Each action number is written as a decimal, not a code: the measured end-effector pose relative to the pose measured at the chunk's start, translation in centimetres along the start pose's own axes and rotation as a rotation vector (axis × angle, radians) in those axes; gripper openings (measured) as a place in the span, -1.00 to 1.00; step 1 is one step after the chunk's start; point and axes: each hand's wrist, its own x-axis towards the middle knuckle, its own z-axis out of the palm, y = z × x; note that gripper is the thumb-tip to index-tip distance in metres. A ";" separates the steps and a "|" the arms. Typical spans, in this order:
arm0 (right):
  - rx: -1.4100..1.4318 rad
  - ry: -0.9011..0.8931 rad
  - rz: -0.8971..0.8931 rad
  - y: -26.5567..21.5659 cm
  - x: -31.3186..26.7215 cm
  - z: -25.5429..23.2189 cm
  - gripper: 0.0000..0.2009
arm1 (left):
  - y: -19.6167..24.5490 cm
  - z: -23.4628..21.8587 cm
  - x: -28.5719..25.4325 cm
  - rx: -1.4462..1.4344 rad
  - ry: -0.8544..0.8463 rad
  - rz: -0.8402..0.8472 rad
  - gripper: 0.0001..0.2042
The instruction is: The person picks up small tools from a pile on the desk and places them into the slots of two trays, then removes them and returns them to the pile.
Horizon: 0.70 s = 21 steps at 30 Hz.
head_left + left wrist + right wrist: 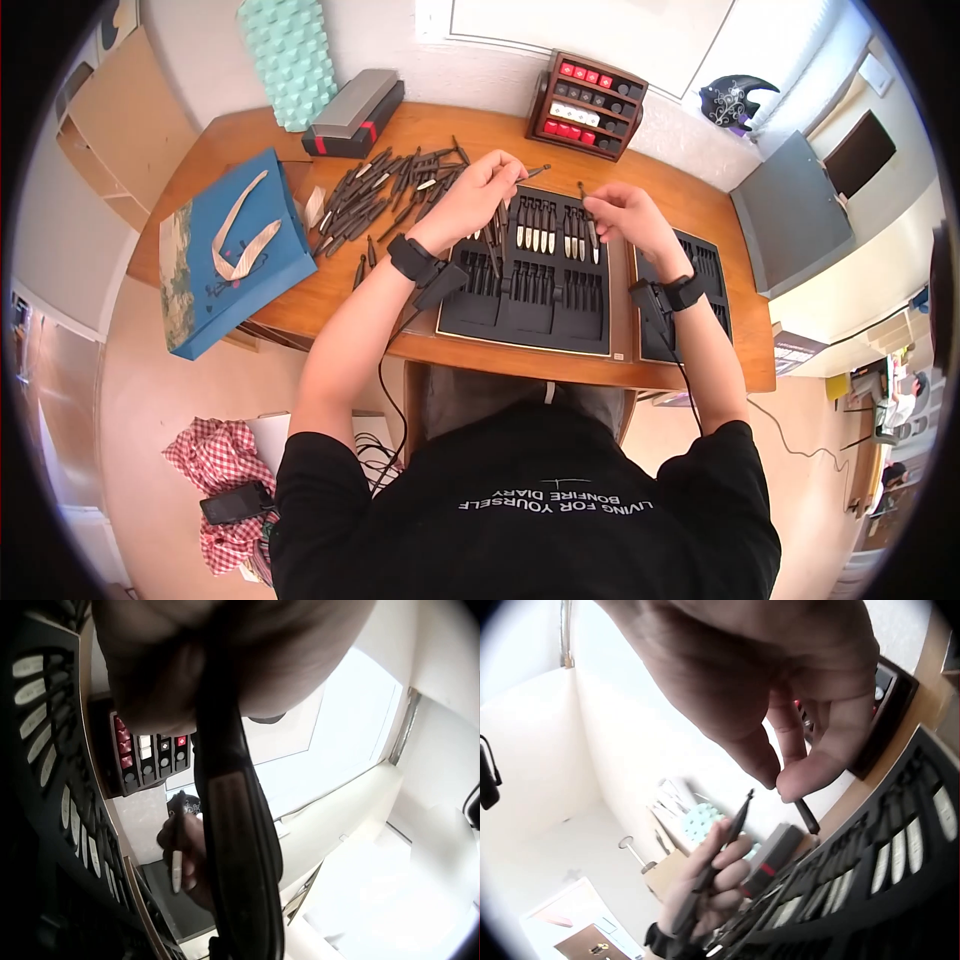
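My left hand (pixel 478 198) grips dark, slim, pen-like tools above the left part of a black slotted tray (pixel 520 330). One tool (pixel 741 816) has a narrow knobbed tip pointing up in the right wrist view; how many the hand holds I cannot tell. Over the tray's upper right corner, my right hand (pixel 628 215) pinches another such tool between thumb and fingertips. Its pale lower part (pixel 177 870) hangs downward in the left wrist view. Rows of similar tools with pale flat parts (pixel 536 238) lie in the tray's upper slots.
Loose dark tools (pixel 365 195) lie heaped left of the tray. A second black tray (pixel 712 262) lies to the right. Behind stand a brown rack (pixel 590 105) with red, white and dark pieces, and a grey box (pixel 355 112). A blue paper bag (pixel 235 250) leans at the left edge.
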 end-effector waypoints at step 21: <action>-0.717 0.090 -0.120 1.5 -1.7 -0.6 -0.78 | -0.3 -0.4 0.2 -0.034 0.006 -0.028 -0.78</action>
